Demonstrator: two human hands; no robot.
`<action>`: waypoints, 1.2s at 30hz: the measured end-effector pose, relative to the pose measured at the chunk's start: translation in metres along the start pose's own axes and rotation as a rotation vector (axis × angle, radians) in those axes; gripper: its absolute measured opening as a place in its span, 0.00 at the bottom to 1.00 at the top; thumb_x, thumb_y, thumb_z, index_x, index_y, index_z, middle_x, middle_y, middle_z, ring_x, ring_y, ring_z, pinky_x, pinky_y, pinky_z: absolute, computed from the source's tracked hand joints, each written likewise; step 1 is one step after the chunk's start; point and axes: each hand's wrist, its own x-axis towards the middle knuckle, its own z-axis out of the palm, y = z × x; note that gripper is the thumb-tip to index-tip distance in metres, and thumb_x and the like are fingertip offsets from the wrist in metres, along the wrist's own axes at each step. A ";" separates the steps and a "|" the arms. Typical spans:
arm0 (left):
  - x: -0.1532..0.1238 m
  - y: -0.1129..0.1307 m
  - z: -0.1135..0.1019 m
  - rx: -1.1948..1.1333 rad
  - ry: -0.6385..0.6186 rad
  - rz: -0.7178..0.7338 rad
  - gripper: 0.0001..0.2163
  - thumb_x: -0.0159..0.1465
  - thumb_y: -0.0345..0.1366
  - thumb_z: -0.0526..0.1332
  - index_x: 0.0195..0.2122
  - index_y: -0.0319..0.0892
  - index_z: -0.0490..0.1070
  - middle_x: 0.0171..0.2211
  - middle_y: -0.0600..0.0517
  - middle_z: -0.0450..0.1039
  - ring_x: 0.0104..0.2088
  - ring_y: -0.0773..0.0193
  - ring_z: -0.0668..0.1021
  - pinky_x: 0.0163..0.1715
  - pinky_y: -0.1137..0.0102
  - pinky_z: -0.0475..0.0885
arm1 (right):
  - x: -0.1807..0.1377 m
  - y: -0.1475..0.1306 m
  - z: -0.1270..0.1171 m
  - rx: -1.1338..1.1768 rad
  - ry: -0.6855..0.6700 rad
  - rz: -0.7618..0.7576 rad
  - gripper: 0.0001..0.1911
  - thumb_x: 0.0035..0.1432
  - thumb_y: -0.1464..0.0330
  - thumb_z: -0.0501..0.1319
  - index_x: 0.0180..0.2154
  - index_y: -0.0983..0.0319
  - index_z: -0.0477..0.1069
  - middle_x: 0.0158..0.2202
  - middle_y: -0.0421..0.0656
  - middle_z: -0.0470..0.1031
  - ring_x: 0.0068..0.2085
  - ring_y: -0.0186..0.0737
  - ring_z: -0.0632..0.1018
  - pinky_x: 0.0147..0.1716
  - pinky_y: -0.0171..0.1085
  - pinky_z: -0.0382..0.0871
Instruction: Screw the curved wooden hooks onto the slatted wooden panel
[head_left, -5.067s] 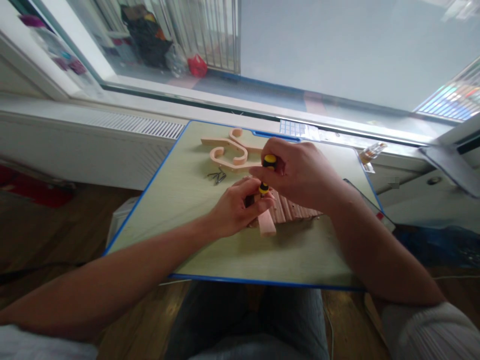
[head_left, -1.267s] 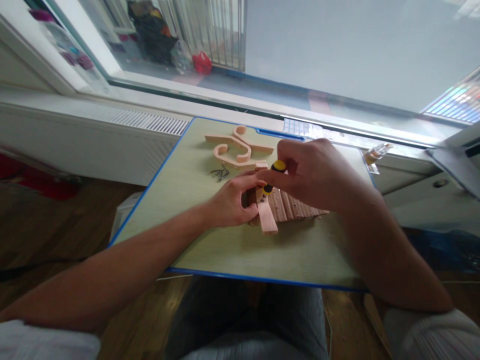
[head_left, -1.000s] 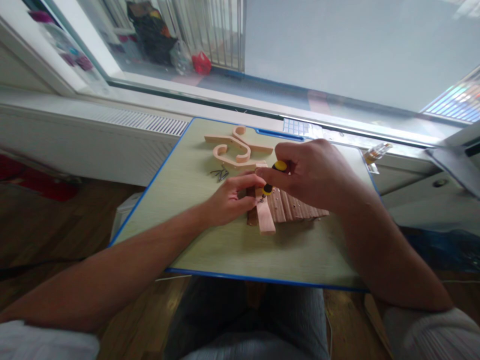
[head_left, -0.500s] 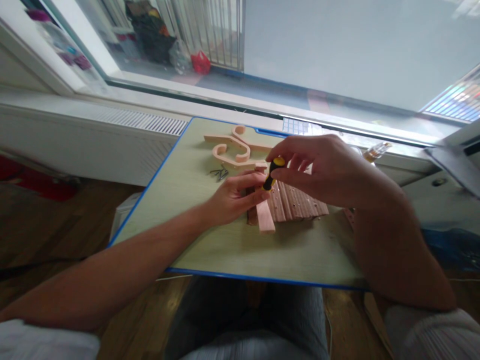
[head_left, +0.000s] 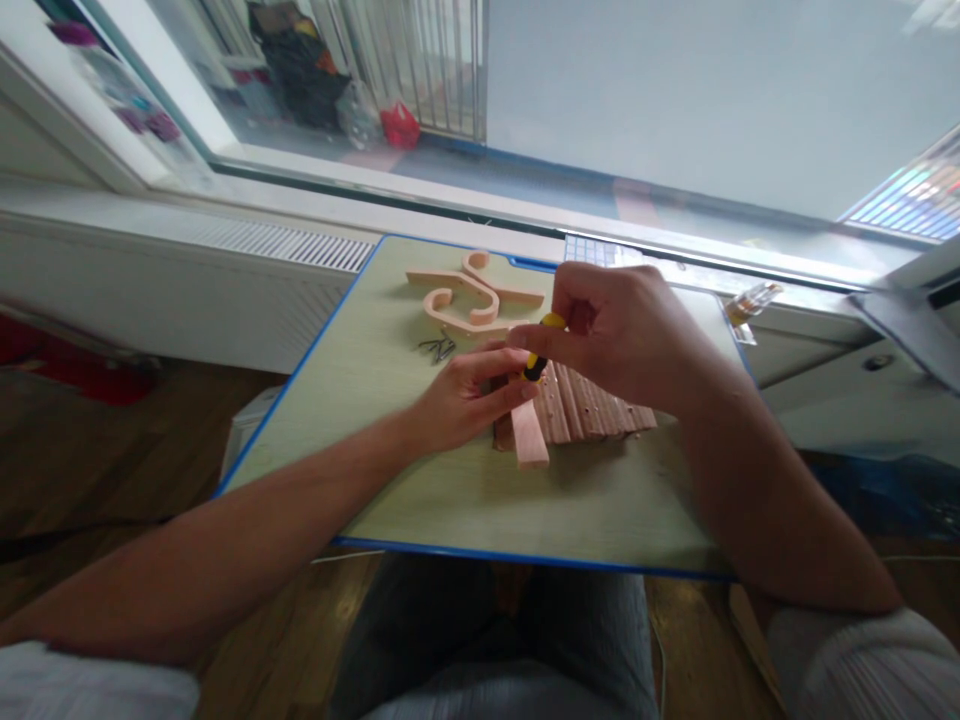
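A small yellow-and-black screwdriver (head_left: 533, 369) stands tilted, tip down, over a pale wooden strip (head_left: 532, 440). My right hand (head_left: 619, 335) is closed on the top of its handle with thumb and fingers. My left hand (head_left: 472, 395) grips the strip from the left, its thumb and forefinger on either side of the screwdriver's lower end; the tip is hidden. Under the strip lies a ridged piece of brown cardboard (head_left: 592, 405) with small holes. Several dark screws (head_left: 439, 347) lie in a pile left of the strip.
Curved wooden hook-shaped pieces (head_left: 480, 288) lie at the back of the blue-edged table (head_left: 300, 425). A window sill and a white radiator (head_left: 187, 260) run behind it. To the right, a clear container with amber contents (head_left: 752, 300) stands beyond the table's edge.
My right hand has turned about the screwdriver handle, its thumb swinging left and its wrist dropping inward. My left hand and the wooden strip have hardly moved.
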 end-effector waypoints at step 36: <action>0.001 -0.001 0.000 0.024 -0.008 0.093 0.11 0.74 0.45 0.71 0.45 0.42 0.85 0.44 0.47 0.81 0.45 0.59 0.80 0.47 0.64 0.75 | -0.003 0.002 -0.003 0.001 0.016 -0.070 0.19 0.65 0.53 0.72 0.31 0.59 0.75 0.26 0.37 0.75 0.28 0.34 0.68 0.31 0.40 0.55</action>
